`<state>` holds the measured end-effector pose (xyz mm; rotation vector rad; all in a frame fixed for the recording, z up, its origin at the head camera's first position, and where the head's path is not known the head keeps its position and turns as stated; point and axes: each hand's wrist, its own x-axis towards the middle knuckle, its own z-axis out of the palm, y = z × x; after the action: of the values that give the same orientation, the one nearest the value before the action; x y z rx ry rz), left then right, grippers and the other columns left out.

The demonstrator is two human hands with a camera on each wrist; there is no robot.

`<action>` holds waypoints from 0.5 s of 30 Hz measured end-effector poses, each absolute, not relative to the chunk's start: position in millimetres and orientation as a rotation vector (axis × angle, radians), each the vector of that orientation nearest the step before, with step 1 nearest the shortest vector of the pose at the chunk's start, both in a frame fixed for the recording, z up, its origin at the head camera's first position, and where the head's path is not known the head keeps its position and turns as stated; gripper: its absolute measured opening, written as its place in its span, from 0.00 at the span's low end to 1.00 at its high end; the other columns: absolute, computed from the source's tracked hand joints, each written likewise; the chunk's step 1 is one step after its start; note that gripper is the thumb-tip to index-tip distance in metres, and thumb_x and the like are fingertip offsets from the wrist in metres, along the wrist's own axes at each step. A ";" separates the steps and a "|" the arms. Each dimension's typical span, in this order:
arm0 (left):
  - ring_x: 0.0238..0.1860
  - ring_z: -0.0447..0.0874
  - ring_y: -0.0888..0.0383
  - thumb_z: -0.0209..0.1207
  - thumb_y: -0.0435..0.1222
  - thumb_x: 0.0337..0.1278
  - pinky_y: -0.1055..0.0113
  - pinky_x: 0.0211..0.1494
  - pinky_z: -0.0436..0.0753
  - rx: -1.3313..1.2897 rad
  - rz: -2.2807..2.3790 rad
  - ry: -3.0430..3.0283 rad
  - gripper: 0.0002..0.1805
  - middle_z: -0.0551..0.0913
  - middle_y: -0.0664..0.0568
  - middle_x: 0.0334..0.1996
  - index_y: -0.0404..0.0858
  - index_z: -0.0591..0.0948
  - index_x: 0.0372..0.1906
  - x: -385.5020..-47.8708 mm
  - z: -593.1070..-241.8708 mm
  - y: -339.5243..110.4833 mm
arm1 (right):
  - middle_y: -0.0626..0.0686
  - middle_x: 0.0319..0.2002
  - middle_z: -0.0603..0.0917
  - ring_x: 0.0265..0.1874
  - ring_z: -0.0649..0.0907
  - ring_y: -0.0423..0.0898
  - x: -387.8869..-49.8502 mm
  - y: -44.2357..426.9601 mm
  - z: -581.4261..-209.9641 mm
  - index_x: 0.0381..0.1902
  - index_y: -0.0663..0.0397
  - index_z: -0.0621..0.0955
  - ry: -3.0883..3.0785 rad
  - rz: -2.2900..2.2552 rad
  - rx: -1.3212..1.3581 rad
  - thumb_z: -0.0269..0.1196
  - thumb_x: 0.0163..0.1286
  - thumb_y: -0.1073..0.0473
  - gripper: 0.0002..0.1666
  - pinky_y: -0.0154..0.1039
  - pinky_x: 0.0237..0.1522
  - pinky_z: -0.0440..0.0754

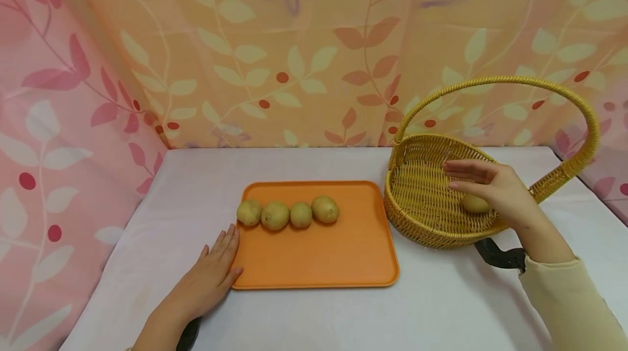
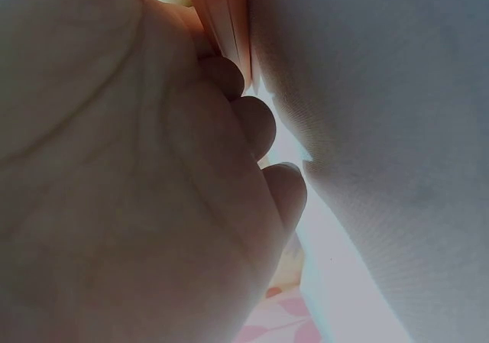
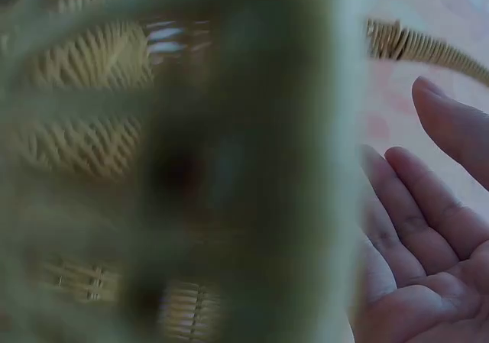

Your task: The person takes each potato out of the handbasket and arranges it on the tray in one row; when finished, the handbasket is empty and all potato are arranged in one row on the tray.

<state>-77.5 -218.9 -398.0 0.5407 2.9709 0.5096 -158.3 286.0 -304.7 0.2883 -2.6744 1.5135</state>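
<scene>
Several potatoes [image 1: 276, 215] stand in a row along the upper left part of an orange tray [image 1: 319, 261]. My left hand [image 1: 208, 277] lies at the tray's left edge with fingers straight, the thumb touching its rim; in the left wrist view the fingertips are beside the tray's side. Above the wicker basket [image 1: 417, 193] hovers my right hand [image 1: 483, 185], its fingers extended and the thumb apart, nothing visible between them. Below it, inside the basket, one potato [image 1: 475, 204] is partly hidden by the hand. The right wrist view is largely blocked by a blurred shape, with wickerwork behind it.
The basket's tall arched handle [image 1: 510, 79] rises over the right hand. Both objects stand on a white tablecloth [image 1: 314, 318]. Behind the table hangs a floral curtain [image 1: 304, 95], with a pink one [image 1: 54, 138] on the left.
</scene>
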 end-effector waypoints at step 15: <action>0.71 0.48 0.39 0.52 0.41 0.67 0.35 0.64 0.53 0.542 0.527 2.966 0.36 0.50 0.39 0.73 0.28 0.53 0.72 -77.9 -399.1 -219.0 | 0.28 0.42 0.80 0.40 0.77 0.23 -163.8 331.0 -321.0 0.58 0.70 0.73 -2.858 1.335 0.149 0.64 0.65 0.55 0.29 0.18 0.39 0.71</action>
<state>-77.9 -219.0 -399.1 0.5421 2.9664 0.5273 -163.8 331.0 -321.0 0.1491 -2.8577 1.3352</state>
